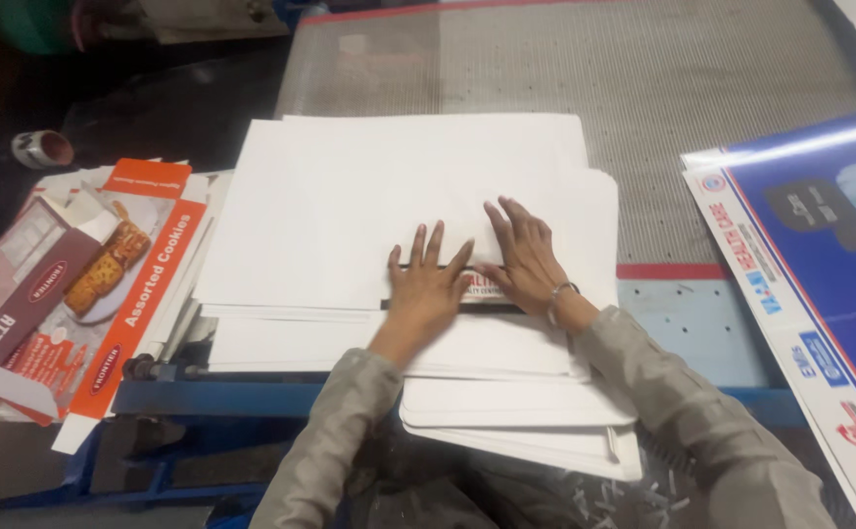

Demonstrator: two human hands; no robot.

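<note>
Pressing flat, open-fingered, left hand (422,286) and right hand (523,263) on white card stack (350,206)

The hands cover most of a printed strip (477,286) between the white sheets (399,206). The blue poster (820,284) runs off the right edge. The flattened cartons (105,284) are cut at the left edge, and the far-left corner is too dark to tell.

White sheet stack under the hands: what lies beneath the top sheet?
Under the top white sheet, more white sheets fan out toward the person. Between the left hand and right hand a printed strip peeks out; the rest is covered.
</note>
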